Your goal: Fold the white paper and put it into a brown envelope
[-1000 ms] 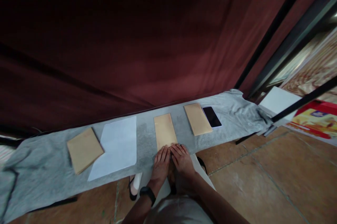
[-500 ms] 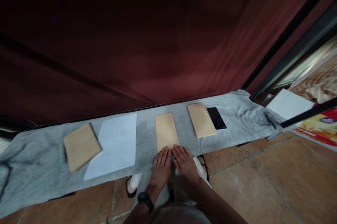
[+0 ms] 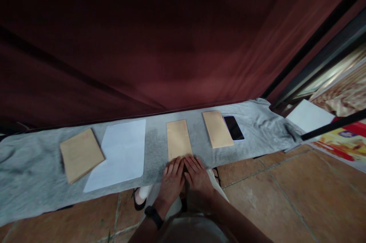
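A brown paper envelope lies flat on the grey cloth in front of me. My left hand rests on its near end, fingers stretched out and flat. Beside it, my right hand presses the same end with its fingers laid out, the two hands almost touching. They cover the envelope's near edge. To the right lies a second brown envelope or small stack, touching or close to a dark-screened phone. White paper sheets lie to the left, with a stack of brown envelopes overlapping their corner.
A long narrow surface under grey cloth runs across in front of me, against a dark red curtain. At right are a dark metal frame, a white board and a colourful printed box. Tiled floor lies below.
The view has shifted slightly, so things sit a little differently in it. Both hands stay flat on the near end of the middle envelope, with only slight movement.
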Motion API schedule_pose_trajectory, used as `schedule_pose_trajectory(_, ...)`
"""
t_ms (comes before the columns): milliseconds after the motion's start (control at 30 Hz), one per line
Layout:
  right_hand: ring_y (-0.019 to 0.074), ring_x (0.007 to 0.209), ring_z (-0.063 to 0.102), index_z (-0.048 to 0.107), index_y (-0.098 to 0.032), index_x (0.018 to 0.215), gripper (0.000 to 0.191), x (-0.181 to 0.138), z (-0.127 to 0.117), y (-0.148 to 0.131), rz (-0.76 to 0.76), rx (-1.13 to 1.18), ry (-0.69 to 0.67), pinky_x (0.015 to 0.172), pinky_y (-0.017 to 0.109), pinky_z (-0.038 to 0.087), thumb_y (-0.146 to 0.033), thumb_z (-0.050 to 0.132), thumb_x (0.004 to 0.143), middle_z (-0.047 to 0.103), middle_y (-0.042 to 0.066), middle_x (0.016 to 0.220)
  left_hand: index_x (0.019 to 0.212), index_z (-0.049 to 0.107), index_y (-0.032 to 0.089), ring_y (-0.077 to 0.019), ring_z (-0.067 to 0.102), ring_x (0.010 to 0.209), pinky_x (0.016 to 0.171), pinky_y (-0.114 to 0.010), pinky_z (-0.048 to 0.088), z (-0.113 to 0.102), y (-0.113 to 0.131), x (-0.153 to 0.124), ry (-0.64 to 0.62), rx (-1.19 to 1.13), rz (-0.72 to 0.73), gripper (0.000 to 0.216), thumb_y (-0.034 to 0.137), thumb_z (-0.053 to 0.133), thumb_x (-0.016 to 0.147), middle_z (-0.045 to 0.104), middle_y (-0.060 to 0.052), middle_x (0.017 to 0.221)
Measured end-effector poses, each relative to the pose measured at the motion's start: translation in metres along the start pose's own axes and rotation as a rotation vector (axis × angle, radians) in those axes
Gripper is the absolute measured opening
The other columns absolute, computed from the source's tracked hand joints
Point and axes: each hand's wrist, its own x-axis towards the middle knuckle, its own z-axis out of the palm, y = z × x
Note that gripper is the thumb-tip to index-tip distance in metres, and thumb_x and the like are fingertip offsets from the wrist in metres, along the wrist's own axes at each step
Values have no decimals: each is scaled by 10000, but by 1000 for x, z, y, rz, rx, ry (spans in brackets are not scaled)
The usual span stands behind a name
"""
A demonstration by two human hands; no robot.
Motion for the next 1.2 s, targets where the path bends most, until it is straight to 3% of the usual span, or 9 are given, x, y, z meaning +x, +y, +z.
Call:
schedule_pose_trajectory(233, 227, 1421, 512, 494, -163, 1524, 479, -5, -1, 9, -5, -1, -7, 1234, 461, 348, -262, 425, 1060, 562, 92, 1526, 1511, 486, 113, -266, 502, 1432, 1141, -450, 477, 9, -5, -15, 60, 21, -10, 512, 302, 412, 1042, 552, -149, 1529)
schedule_pose_trajectory(500, 251, 1417, 513, 455, -172, 1555, 505, -12, -13, 13, 50, -8, 5, 1228, 489, 349, -271, 407, 1062, 553, 100, 1533, 1495, 491, 77, -295, 481, 1450, 1190, -496, 428, 1, -15, -27, 86, 38, -74, 536, 354, 423, 1041, 539, -182, 1531)
schedule_pose_trajectory(567, 252, 1437, 491, 466, -159, 1545, 502, -9, -10, 6, 38, -8, -7, 1242, 490, 332, -275, 428, 1058, 541, 104, 1543, 1514, 460, 60, -302, 435, 1483, 1197, -506, 418, 4, -9, -24, 95, 26, -82, 554, 334, 425, 1034, 507, -198, 1554)
schedule_pose_trajectory(733, 237, 1452, 472, 476, -141, 1535, 498, -4, 4, -9, -2, -4, -31, 1250, 482, 328, -248, 443, 1050, 542, 115, 1542, 1542, 422, 70, -261, 393, 1511, 1216, -456, 395, 18, 9, -17, 56, -28, -44, 592, 99, 378, 952, 480, -169, 1583)
schedule_pose_trajectory(1033, 258, 1430, 504, 462, -175, 1551, 515, -10, -7, 11, 40, 0, -23, 1225, 494, 367, -228, 450, 1039, 555, 102, 1529, 1499, 494, 102, -295, 493, 1422, 1174, -484, 421, 8, 4, -17, 53, -29, -23, 505, 303, 424, 1041, 565, -173, 1498)
schedule_pose_trajectory(1200, 258, 1454, 472, 471, -134, 1538, 499, -6, -11, 3, 43, 47, -28, 1235, 498, 352, -244, 419, 1054, 534, 114, 1546, 1501, 517, 169, -335, 488, 1401, 1149, -525, 423, 1, 16, -8, -2, 0, -71, 522, 200, 501, 980, 542, -174, 1507)
